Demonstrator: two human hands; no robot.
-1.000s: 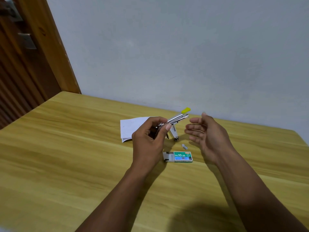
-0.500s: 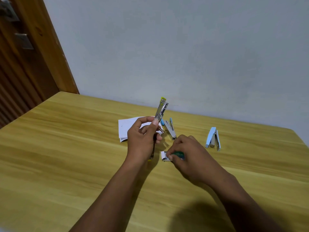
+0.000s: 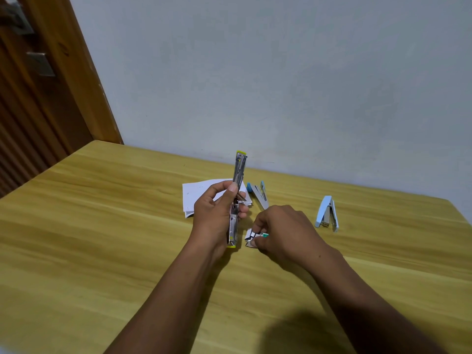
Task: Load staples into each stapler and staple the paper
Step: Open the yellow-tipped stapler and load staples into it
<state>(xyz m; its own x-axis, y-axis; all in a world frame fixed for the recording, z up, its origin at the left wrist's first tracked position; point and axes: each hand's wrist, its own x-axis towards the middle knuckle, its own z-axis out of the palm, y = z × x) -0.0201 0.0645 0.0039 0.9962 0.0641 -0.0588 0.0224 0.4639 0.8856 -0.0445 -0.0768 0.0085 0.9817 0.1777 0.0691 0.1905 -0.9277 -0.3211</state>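
The left hand grips a yellow stapler, swung fully open and upright, near the table's far edge. The right hand pinches the staple box on the table. Paper lies behind; two blue staplers rest rightward.

Counter: paper at back centre, one stapler just right of it, another stapler further right, staple box in front, between hands.

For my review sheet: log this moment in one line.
left hand: holds opened yellow stapler | right hand: at staple box | stage: fetching staples
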